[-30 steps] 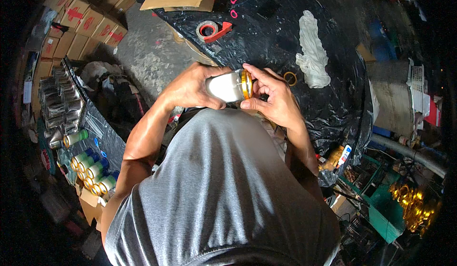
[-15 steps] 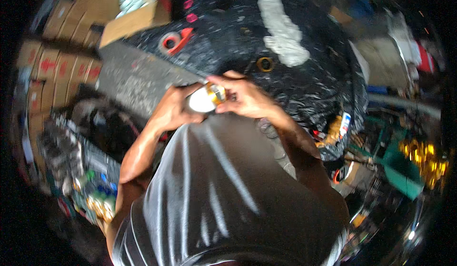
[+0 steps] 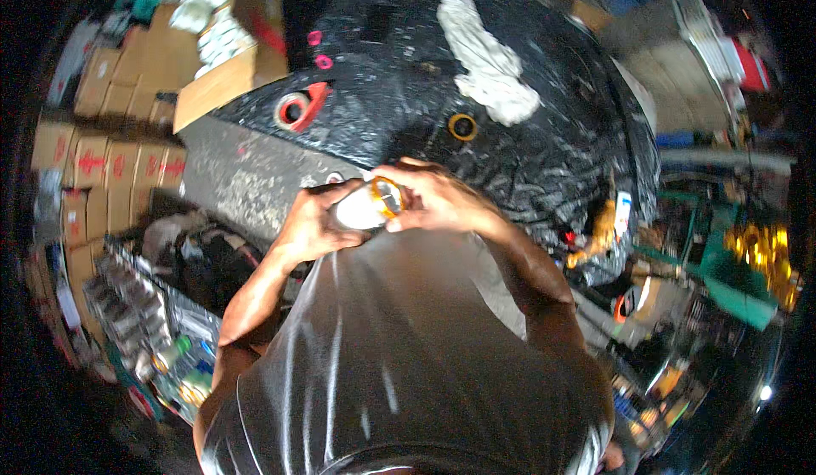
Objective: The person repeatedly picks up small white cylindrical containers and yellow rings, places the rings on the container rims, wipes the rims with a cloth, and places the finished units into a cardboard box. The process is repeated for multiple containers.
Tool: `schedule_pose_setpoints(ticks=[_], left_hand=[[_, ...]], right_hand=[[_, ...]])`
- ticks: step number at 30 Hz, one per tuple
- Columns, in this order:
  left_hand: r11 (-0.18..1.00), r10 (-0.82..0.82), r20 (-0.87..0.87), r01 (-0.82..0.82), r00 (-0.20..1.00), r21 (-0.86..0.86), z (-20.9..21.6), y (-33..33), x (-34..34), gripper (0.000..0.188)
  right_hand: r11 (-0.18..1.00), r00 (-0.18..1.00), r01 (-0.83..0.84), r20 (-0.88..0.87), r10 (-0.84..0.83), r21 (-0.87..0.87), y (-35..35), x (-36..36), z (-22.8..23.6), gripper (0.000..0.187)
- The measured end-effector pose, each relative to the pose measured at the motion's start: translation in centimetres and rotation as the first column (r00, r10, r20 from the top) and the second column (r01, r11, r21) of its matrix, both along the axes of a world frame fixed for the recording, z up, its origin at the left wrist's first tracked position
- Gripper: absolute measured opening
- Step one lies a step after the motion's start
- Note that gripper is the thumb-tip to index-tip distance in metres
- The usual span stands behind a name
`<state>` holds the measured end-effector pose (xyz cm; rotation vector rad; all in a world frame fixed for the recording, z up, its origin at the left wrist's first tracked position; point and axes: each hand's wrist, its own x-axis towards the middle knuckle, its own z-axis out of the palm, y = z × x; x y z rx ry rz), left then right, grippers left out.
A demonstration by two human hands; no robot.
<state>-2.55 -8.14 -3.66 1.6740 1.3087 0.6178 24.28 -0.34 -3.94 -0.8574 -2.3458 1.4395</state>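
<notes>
Close in front of my shirt, both hands hold one object between them. It has a bright white rounded body (image 3: 359, 210) and a gold-orange ring (image 3: 387, 198) at its right end; its exact kind is unclear. My left hand (image 3: 313, 224) grips the white body, thumb on the near side and fingers on the far side. Curled around the ringed end is my right hand (image 3: 442, 199), its fingertips touching the ring. Beyond them, a yellow-brown tape-like ring (image 3: 462, 138) lies on black plastic sheeting (image 3: 382, 93).
A crumpled white cloth (image 3: 489, 59) lies on the sheeting. At far left are a tape roll in a red dispenser (image 3: 293, 113), small pink rings (image 3: 323, 62) and an open carton (image 3: 217, 88) of white bundles. Stacked boxes (image 3: 110, 165) stand left; a green frame (image 3: 735, 301) stands right.
The view has shifted, so the sheeting's objects sit further left, most of them lower. Both hands still hold the white piece, and its gold ring now shows more of its round opening.
</notes>
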Motion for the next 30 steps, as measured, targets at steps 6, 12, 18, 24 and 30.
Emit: schedule_pose_setpoints(ticks=[6, 12, 18, 24, 30], left_hand=[[0.997, 0.020, -0.032, -0.017, 0.999, 0.081, -0.3, -0.5, -0.3, 0.082], [0.946, 0.218, 0.001, -0.211, 0.976, 0.247, -5.2, 0.3, 1.0, 0.077], [0.890, 0.416, 0.047, -0.417, 0.908, 0.185, -17.8, 7.4, 3.4, 0.083], [0.830, 0.524, 0.200, -0.549, 0.828, 0.096, -25.3, 13.5, 4.5, 0.088], [0.825, 0.517, 0.151, -0.537, 0.843, 0.175, -27.6, 14.0, 3.0, 0.092]], right_hand=[[0.994, 0.999, -0.043, -0.034, 0.040, -0.101, 1.0, -0.9, 0.2, 0.087], [0.961, 0.990, 0.127, -0.023, -0.136, -0.245, 0.7, -1.8, -2.0, 0.094], [0.871, 0.903, 0.258, 0.215, -0.371, 0.418, 3.4, -3.2, -8.0, 0.102], [0.240, 0.736, 0.445, -0.200, -0.647, 0.863, 5.8, 8.3, 8.2, 0.046], [-0.075, 0.099, -0.276, -0.050, -0.994, 0.958, 5.1, 12.9, 17.9, 0.044]])
